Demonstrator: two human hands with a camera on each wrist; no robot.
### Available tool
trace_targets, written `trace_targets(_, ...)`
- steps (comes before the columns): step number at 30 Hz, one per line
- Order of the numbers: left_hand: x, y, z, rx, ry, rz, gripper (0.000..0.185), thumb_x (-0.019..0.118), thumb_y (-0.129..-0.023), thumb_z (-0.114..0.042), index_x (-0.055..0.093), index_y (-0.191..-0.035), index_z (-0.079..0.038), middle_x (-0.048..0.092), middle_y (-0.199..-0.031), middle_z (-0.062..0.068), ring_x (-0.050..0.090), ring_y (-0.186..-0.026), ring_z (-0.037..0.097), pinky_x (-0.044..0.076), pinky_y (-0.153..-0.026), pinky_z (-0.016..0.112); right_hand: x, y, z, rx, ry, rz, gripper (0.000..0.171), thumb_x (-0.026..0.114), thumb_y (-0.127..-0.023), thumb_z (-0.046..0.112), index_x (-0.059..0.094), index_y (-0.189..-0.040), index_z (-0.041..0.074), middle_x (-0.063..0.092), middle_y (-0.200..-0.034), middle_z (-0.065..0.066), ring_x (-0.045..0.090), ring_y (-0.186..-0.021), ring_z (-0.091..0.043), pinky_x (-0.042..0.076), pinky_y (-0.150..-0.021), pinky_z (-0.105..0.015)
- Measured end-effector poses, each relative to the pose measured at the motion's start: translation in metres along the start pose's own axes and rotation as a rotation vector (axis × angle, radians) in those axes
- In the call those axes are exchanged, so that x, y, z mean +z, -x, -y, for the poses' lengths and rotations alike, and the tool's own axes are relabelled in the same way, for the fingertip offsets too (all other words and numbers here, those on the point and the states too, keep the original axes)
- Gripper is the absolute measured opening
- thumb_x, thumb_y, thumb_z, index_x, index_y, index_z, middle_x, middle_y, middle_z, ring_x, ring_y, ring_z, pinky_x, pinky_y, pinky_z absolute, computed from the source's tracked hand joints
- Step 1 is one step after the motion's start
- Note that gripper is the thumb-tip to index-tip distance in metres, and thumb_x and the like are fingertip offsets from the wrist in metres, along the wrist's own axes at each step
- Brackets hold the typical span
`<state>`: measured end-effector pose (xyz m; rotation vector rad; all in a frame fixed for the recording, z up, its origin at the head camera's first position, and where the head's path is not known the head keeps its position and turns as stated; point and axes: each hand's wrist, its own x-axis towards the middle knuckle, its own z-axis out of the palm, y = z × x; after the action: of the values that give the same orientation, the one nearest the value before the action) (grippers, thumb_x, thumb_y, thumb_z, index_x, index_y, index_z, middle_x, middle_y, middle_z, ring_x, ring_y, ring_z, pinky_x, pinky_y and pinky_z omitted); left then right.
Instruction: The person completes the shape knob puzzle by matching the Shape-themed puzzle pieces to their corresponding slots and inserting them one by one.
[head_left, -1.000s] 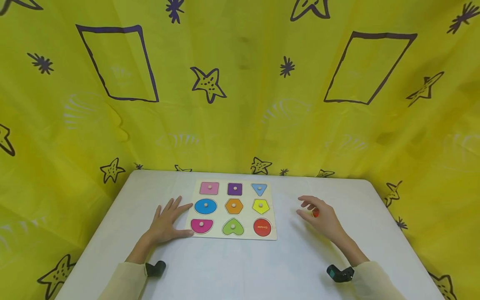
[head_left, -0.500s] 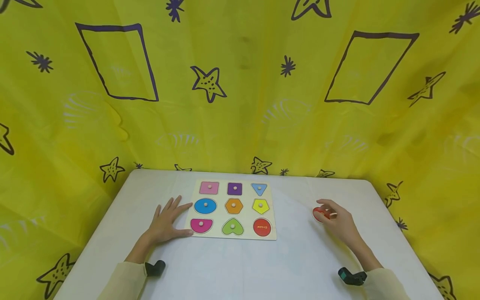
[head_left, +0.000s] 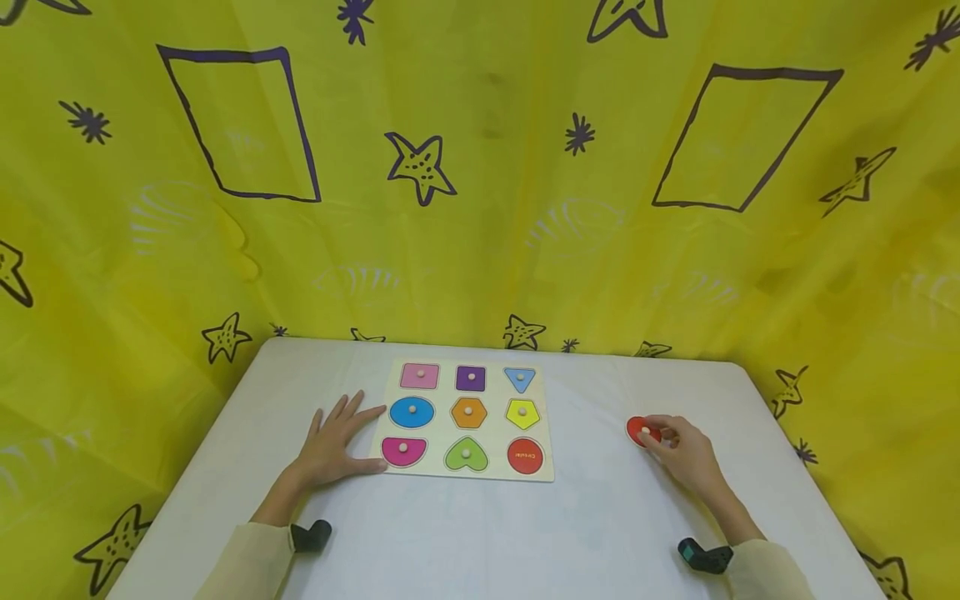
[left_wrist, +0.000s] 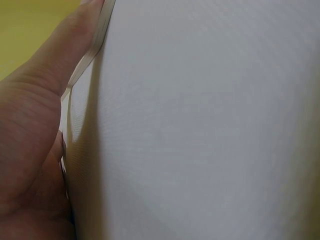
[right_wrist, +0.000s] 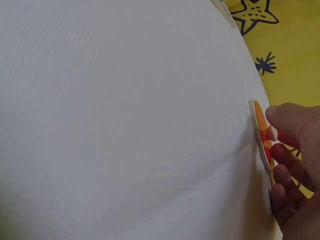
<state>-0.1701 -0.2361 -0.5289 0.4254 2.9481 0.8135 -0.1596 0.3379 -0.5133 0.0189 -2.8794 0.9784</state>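
Note:
A wooden shape puzzle board [head_left: 547,417] lies on the white table [head_left: 480,533], with coloured knobbed pieces in its slots and a red circle slot [head_left: 525,456] at its near right corner. My left hand [head_left: 333,442] rests flat beside the board's left edge, fingers straight and touching it; the left wrist view shows the hand [left_wrist: 35,130] against the board's edge. My right hand [head_left: 678,450] pinches the knob of a red round piece [head_left: 639,428] that lies on the table right of the board. The right wrist view shows the piece [right_wrist: 262,134] edge-on at my fingertips [right_wrist: 280,150].
A yellow cloth with dark stars and rectangles [head_left: 480,167] hangs behind and around the table. The table's right edge [head_left: 795,475] is close to my right hand. Bare tabletop lies between the board and the red piece.
My right hand carried the red round piece to the right and set it down on the table, still pinching its knob. The left hand has stayed in place.

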Motion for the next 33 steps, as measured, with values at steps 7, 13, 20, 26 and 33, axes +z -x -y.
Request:
trace_targets(7, 0.002, 0.000, 0.000, 0.002, 0.005, 0.002, 0.095, 0.083, -0.073, -0.061, 0.051, -0.153, -0.020, 0.025, -0.166, 0.024, 0.010, -0.152, 0.052, -0.003, -0.116, 0.076, 0.004, -0.002, -0.007, -0.025, 0.023, -0.043, 0.027, 0.074, -0.096, 0.018, 0.073, -0.117, 0.001, 0.066, -0.106, -0.014, 0.057, -0.090, -0.027, 0.048, -0.074, -0.036)
trace_targets(13, -0.001, 0.001, -0.006, -0.012, 0.014, 0.017, 0.095, 0.083, -0.074, -0.059, 0.051, -0.153, -0.019, 0.025, -0.166, 0.025, 0.010, -0.153, 0.051, -0.005, -0.116, 0.075, 0.007, -0.002, -0.011, -0.035, 0.029, -0.066, 0.024, 0.074, -0.095, 0.014, 0.074, -0.114, 0.000, 0.066, -0.109, -0.017, 0.060, -0.093, -0.030, 0.050, -0.078, -0.041)
trace_targets(20, -0.002, 0.001, -0.004, -0.023, 0.001, 0.025, 0.094, 0.083, -0.074, -0.060, 0.049, -0.154, -0.021, 0.024, -0.167, 0.023, 0.009, -0.153, 0.050, -0.005, -0.117, 0.074, 0.009, -0.002, -0.008, -0.029, 0.018, -0.093, 0.021, 0.075, -0.094, 0.013, 0.075, -0.111, 0.000, 0.066, -0.107, -0.018, 0.060, -0.092, -0.031, 0.049, -0.077, -0.040)
trace_targets(26, 0.000, 0.001, -0.002, -0.018, 0.012, 0.023, 0.095, 0.083, -0.074, -0.061, 0.050, -0.153, -0.021, 0.023, -0.166, 0.024, 0.009, -0.153, 0.051, -0.005, -0.116, 0.075, 0.010, -0.001, -0.009, -0.006, 0.020, -0.090, 0.022, 0.073, -0.095, 0.015, 0.075, -0.113, 0.001, 0.066, -0.108, -0.017, 0.059, -0.094, -0.030, 0.049, -0.077, -0.038)
trace_targets(33, 0.001, 0.001, -0.001, -0.006, 0.008, 0.012, 0.095, 0.083, -0.073, -0.060, 0.050, -0.153, -0.020, 0.024, -0.166, 0.025, 0.010, -0.152, 0.052, -0.004, -0.116, 0.075, 0.008, 0.001, -0.008, 0.016, 0.008, -0.071, 0.027, 0.073, -0.097, 0.020, 0.073, -0.117, 0.002, 0.064, -0.111, -0.018, 0.056, -0.095, -0.030, 0.049, -0.077, -0.035)
